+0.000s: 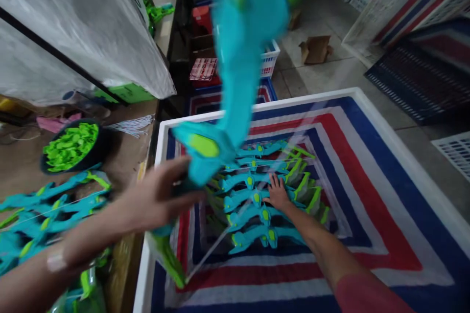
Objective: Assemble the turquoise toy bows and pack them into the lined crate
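Observation:
My left hand [165, 195] grips a teal and lime plastic toy bow [238, 73], held up close to the camera and smeared by motion. Its pale string runs slantwise below it, and a lime limb end hangs at the lower left. Further down, my right hand [278, 193] lies with fingers spread on a row of similar toy bows [257, 198]. These bows lie side by side, lime ends to the right, inside a large white-rimmed bin [407, 171] lined with red, white and blue striped cloth.
On the brown bench at left, more toy bows [47, 210] lie beside a dark bowl [97, 149] of lime parts and a bundle of white strings [134, 124]. Beyond the bin are a torn cardboard piece [316, 50] on the tiled floor, a white basket [270, 58] and a dark crate [422, 68].

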The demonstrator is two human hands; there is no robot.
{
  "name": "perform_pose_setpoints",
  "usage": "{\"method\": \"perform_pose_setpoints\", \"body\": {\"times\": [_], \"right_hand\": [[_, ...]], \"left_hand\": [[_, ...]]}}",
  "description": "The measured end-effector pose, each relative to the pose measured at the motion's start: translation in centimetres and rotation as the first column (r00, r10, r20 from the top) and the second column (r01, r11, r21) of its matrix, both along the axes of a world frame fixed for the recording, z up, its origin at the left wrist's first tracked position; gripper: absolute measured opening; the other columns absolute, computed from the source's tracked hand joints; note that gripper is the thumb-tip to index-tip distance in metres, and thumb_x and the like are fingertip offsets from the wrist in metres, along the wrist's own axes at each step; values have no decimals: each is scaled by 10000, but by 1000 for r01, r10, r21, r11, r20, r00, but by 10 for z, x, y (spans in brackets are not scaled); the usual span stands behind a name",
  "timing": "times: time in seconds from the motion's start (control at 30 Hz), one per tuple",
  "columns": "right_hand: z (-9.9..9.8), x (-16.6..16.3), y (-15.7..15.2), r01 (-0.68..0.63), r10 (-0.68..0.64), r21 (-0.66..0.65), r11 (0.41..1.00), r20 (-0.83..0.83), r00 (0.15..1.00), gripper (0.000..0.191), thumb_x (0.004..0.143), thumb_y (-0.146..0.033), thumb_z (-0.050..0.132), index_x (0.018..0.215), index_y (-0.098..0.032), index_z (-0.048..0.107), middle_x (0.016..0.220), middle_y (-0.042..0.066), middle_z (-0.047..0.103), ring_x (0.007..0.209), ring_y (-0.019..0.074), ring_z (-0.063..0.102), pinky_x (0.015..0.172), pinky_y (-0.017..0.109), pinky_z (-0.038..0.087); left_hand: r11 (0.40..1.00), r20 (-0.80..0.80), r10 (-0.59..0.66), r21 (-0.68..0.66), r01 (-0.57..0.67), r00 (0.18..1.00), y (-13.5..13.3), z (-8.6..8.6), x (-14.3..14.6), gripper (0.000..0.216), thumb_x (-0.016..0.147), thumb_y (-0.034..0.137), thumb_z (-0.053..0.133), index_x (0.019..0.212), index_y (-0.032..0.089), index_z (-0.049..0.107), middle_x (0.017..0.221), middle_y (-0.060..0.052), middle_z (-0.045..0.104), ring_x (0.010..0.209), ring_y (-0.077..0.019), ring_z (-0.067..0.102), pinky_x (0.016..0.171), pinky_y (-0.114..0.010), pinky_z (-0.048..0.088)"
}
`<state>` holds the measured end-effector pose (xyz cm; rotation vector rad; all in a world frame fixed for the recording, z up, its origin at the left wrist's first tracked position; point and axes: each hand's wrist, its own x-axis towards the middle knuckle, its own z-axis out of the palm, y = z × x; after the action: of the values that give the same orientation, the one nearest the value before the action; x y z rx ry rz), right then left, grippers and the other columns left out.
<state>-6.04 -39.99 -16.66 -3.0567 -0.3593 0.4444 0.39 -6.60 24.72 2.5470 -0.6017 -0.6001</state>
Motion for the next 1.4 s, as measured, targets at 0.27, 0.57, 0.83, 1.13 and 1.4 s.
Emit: {"method": "perform_pose_setpoints", "body": {"times": [0.27, 0.57, 0.83, 1.13, 1.4], "right_hand": [[-13, -8, -6, -34, 30, 83, 996, 52, 998, 625, 913, -568, 665, 1293, -74, 708, 1410, 282, 622, 1398, 453, 491, 1241, 682, 160], [-21, -4, -8, 17, 2, 164, 986, -113, 994, 777, 947, -671, 569, 1443, -74, 612, 1721, 209, 145, 1605, 436, 37, 1273, 682, 42], [-19, -4, -9, 9, 31, 218, 976, -181, 983, 893, 953, -723, 523, 1490, -10, 541, 1715, 244, 77, 1596, 472, 28, 1257, 707, 32], [-24, -8, -8, -15, 36, 180, 983, -114, 993, 863, 930, -703, 595, 1462, -24, 578, 1708, 253, 76, 1596, 461, 84, 1257, 684, 57], [-30, -10, -9, -23, 36, 163, 986, -73, 997, 836, 932, -695, 595, 1434, -26, 608, 1712, 250, 90, 1597, 456, 78, 1261, 676, 8]], "left_hand": [[791, -22, -527, 352, 500, 849, -152, -170, 54, 328, 898, 328, 694, 1169, 167, 603, 1008, -105, 750, 939, -263, 708, 888, -364, 470], [819, -74, -364, 449, 357, 928, -149, -285, 167, 384, 835, 273, 716, 1194, 150, 658, 1105, -171, 756, 1089, -327, 676, 995, -426, 404], [883, -117, -228, 392, 256, 967, -121, -318, 197, 537, 863, 254, 659, 1378, 113, 597, 1260, -194, 698, 1197, -343, 616, 1092, -400, 363], [970, -321, -174, 106, 218, 931, -103, -295, 199, 482, 844, 324, 669, 1265, 91, 629, 1209, -147, 715, 1020, -272, 637, 920, -318, 463], [988, -450, -153, -85, 129, 880, -99, -257, 190, 417, 839, 337, 692, 1127, 42, 625, 959, -67, 679, 840, -175, 538, 752, -240, 425]]}}
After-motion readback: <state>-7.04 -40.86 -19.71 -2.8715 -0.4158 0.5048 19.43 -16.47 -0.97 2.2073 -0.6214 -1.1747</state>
